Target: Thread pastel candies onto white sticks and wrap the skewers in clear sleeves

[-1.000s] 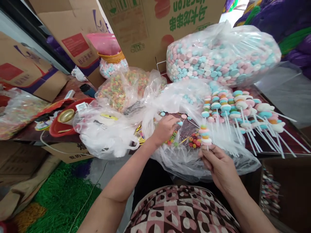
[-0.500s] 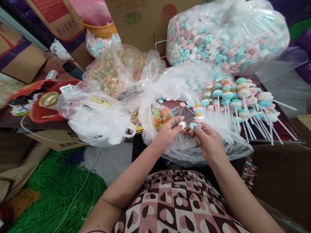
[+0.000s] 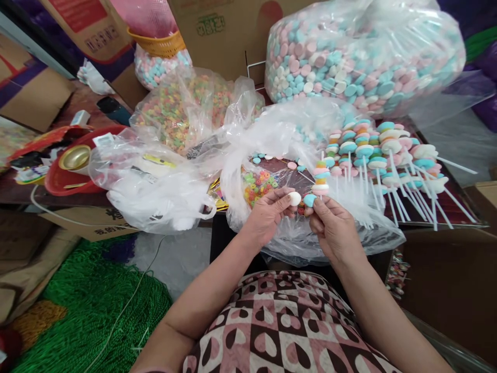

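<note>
Between the thumb and finger of my left hand [image 3: 274,210] is a white marshmallow [image 3: 295,198]. My right hand [image 3: 332,223] pinches a blue marshmallow [image 3: 309,200] and, with the same fingers, a stick strung with marshmallows and gummy rings [image 3: 321,178]. This candy skewer stands nearly upright, its bare tip pointing up. Both hands are close together above an opened plastic bag [image 3: 287,243]. Loose gummy rings [image 3: 258,186] lie in the bag just beyond my left hand. Finished-looking candy skewers [image 3: 365,150] are piled to the right, their white sticks toward me.
A big clear bag of pastel marshmallows [image 3: 361,67] stands at the back right. Left of it is a bag of gummy rings [image 3: 174,114]. A red basin [image 3: 64,178] holds a metal bowl [image 3: 75,157] at the far left. Green stringy material [image 3: 93,300] covers the floor.
The white marshmallow in my left hand has turned and shows more of its face. The skewer in my right hand has shifted slightly right, and its tip shows higher.
</note>
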Demonstrator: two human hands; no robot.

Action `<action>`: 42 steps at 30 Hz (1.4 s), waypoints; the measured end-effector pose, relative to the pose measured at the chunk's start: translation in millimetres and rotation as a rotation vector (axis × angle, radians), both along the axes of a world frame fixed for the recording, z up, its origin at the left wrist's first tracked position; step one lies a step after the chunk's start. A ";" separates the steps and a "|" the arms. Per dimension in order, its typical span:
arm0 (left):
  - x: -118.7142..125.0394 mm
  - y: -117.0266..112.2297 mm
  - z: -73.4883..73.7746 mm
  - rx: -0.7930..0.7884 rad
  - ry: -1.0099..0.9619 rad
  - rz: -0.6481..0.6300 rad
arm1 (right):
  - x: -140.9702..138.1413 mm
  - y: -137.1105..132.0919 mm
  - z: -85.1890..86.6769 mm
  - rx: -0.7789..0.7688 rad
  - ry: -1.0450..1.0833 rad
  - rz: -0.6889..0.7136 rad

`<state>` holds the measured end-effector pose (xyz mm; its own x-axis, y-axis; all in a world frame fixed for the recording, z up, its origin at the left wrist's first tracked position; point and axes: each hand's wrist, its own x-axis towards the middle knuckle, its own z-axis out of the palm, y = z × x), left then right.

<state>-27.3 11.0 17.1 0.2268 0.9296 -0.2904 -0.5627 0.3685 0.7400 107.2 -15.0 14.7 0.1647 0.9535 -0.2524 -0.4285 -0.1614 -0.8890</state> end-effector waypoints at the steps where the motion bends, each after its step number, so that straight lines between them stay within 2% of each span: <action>1: 0.5 -0.4 -1.6 0.007 0.006 -0.003 | -0.5 -0.5 0.3 0.003 -0.010 -0.003; 4: 1.8 -2.0 -5.6 0.058 0.036 -0.018 | -1.2 -1.5 0.6 0.009 -0.028 -0.002; 10: 4.7 -3.7 -7.9 0.058 0.030 -0.032 | 0.2 -3.1 0.8 0.000 0.058 0.140; 17: 10.1 -11.3 -8.4 0.185 0.349 0.020 | -2.5 -3.7 -7.3 0.013 -0.059 0.048; 23: 11.3 -14.4 0.6 0.220 0.373 -0.031 | -4.8 -2.0 -10.0 0.045 -0.110 0.000; 28: 9.2 -5.8 -2.4 0.077 0.302 -0.010 | -1.2 -8.0 -0.4 0.050 -0.126 0.067; 32: 2.6 0.1 -3.1 0.012 0.193 0.030 | 14.7 -29.8 4.7 0.018 -0.196 0.125; 38: -2.0 5.3 -4.2 0.007 0.080 0.069 | 26.0 -66.3 -2.3 -0.042 -0.382 0.339; 42: -0.4 5.7 -5.2 -0.023 -0.011 0.023 | 23.5 -70.3 -8.1 -0.044 -0.490 0.351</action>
